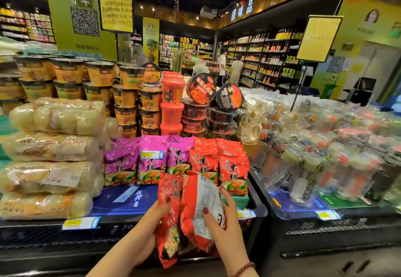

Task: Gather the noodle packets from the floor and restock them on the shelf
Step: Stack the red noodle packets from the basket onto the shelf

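Note:
I hold two red noodle packets upright in front of the shelf edge. My left hand grips the left red packet, its front facing me. My right hand grips the right red packet, turned so its white back label shows. Just behind them on the shelf stand rows of red noodle packets and purple noodle packets, upright and facing me. A bare blue strip of shelf lies in front of the purple row.
Clear bags of pale noodles are stacked at the left. Stacks of noodle cups and black bowls stand behind the packets. Wrapped bottles fill the right bin. Two people stand in the far aisle.

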